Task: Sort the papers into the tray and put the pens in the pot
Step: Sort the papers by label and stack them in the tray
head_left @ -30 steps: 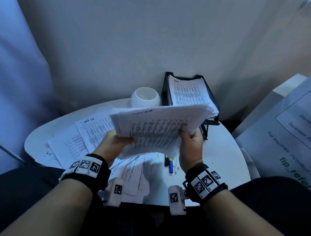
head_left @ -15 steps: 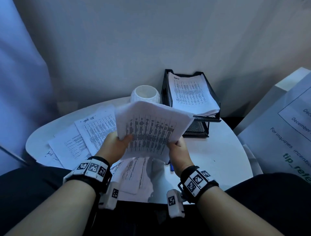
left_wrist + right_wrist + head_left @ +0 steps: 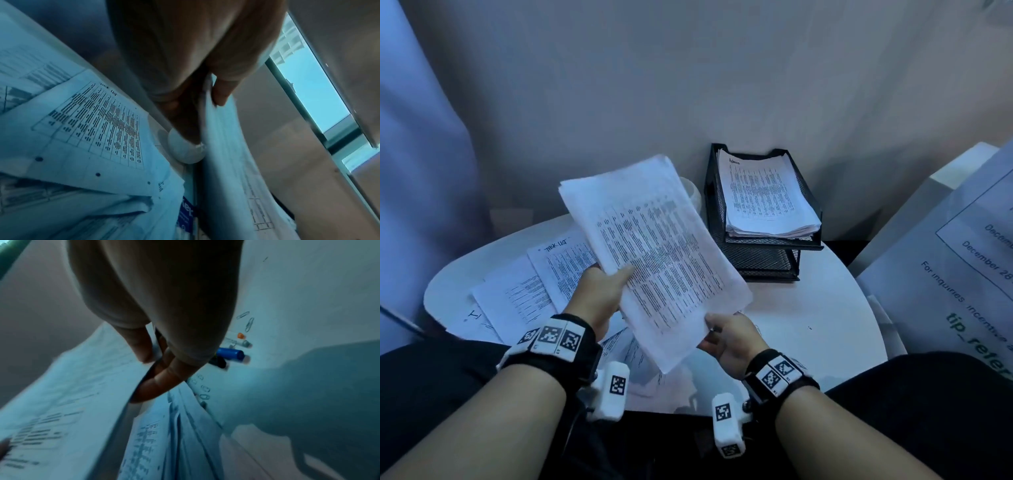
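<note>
Both hands hold a stack of printed papers (image 3: pixel 654 253) tilted above the table, long side pointing away. My left hand (image 3: pixel 619 277) pinches its left edge, thumb on top. My right hand (image 3: pixel 714 329) grips the near right corner. The black mesh tray (image 3: pixel 756 253) stands at the back right with a pile of papers (image 3: pixel 763 195) in its top tier. The white pot (image 3: pixel 693 192) is mostly hidden behind the stack; in the left wrist view the pot (image 3: pixel 185 152) shows below my fingers. A blue pen (image 3: pixel 230 353) and a black pen (image 3: pixel 218 361) lie under my right hand.
Loose sheets (image 3: pixel 561 263) cover the left of the round white table (image 3: pixel 808 325). Several paper clips (image 3: pixel 246 321) lie near the pens. A large printed sheet (image 3: pixel 962 274) leans at the right. The wall runs close behind the tray.
The stack has turned from crosswise to lengthwise and now covers the pot. My right hand slid back to the near corner; my left hand stays on the left edge.
</note>
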